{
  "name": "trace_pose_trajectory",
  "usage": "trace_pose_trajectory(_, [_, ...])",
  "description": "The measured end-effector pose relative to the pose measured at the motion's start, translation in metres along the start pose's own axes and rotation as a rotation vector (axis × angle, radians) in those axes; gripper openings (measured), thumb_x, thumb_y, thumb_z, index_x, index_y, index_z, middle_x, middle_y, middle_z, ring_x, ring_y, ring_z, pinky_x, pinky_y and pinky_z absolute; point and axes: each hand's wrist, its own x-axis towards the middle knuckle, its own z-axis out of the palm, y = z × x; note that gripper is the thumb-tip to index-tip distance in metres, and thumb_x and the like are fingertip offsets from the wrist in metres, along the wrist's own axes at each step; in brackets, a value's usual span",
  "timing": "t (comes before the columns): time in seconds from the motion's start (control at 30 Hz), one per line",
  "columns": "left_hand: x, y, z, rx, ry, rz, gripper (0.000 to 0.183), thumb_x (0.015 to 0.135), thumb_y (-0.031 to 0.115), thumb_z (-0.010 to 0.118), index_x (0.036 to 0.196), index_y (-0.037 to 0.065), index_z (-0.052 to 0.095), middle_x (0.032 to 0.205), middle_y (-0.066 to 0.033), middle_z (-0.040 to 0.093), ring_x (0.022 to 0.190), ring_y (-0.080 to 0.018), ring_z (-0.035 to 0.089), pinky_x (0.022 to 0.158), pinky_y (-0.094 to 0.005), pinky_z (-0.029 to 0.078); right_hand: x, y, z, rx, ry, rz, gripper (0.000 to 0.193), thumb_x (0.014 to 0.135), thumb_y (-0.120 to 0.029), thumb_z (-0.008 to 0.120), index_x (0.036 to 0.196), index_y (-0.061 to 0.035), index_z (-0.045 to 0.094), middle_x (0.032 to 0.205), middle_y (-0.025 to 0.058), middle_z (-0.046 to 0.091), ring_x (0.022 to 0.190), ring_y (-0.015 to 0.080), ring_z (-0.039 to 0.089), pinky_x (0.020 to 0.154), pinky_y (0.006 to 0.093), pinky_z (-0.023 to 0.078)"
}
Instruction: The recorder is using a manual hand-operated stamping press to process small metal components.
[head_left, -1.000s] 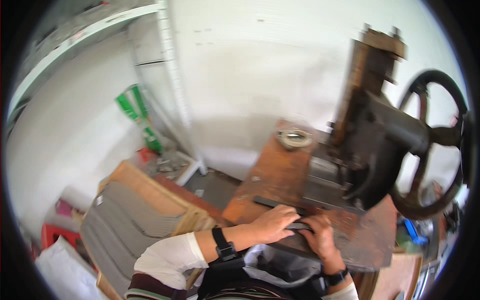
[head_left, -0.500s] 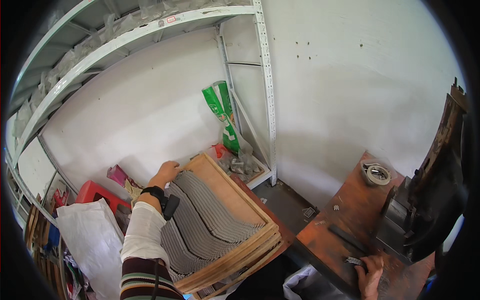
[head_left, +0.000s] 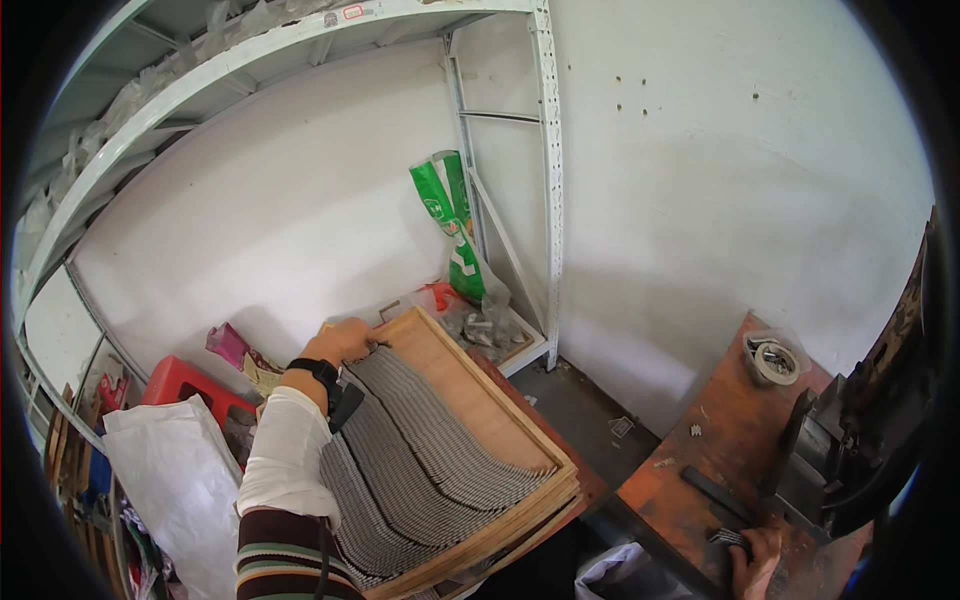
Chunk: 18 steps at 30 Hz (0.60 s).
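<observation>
A shallow wooden tray holds long rows of small grey metal pieces, packed closely side by side. At the tray's far left corner is my left hand, its fingers bent and closed on the end of the rows. A few metal pieces seem pinched there, though the hand partly covers them. My right hand, low on the right, grips a small stack of striped metal pieces above the rust-coloured worktable. Close by lies a dark flat bar.
A black machine stands on the worktable's right side. Behind the bar is a round container of small parts. White shelving rises behind the tray. A white sheet and red plastic stool are at the left.
The whole view has shifted slightly. My left fingers have curled down onto the far end of the rows. My right hand keeps its stack near the bar.
</observation>
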Motion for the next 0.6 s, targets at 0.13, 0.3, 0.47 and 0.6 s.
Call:
trace_pose_trajectory(0.13, [0.006,0.013,-0.015,0.036,-0.029,0.023,0.026,0.064,0.012,0.064,0.089,0.007,0.072,0.082,-0.0164,0.068,0.079,-0.0343,0.065,0.074,-0.0411,0.052,0.001,-0.003,0.001,-0.042,0.004,0.008,0.021,0.080,-0.010,0.071,0.098,-0.0029,0.067,0.098,0.0155,0.063,0.100,0.0372,0.056,0.094,0.0482,0.043])
trace_pose_trajectory(0.3, [0.012,0.023,-0.010,-0.127,0.113,-0.099,0.025,0.062,0.013,0.066,0.085,0.006,0.072,0.081,-0.0177,0.067,0.078,-0.0333,0.065,0.073,-0.0396,0.053,0.000,0.002,0.006,-0.028,0.002,0.026,0.022,0.078,-0.009,0.072,0.098,-0.0032,0.067,0.098,0.0150,0.063,0.099,0.0366,0.056,0.093,0.0483,0.043])
trace_pose_trajectory(0.47, [0.024,0.028,-0.018,-0.090,0.058,-0.060,0.025,0.062,0.017,0.072,0.083,0.004,0.072,0.081,-0.0174,0.068,0.081,-0.0326,0.066,0.074,-0.0397,0.053,0.002,0.004,0.004,-0.058,0.030,-0.039,0.025,0.075,-0.009,0.074,0.098,-0.0039,0.067,0.098,0.0148,0.063,0.099,0.0371,0.056,0.093,0.0494,0.042])
trace_pose_trajectory(0.6, [0.028,0.047,-0.023,0.032,0.004,-0.108,0.024,0.064,0.019,0.072,0.083,0.003,0.072,0.081,-0.0175,0.068,0.084,-0.0329,0.066,0.075,-0.0401,0.053,0.002,0.002,0.005,-0.057,0.024,-0.020,0.023,0.076,-0.007,0.072,0.098,-0.0043,0.067,0.098,0.0144,0.063,0.102,0.0375,0.055,0.094,0.0503,0.041])
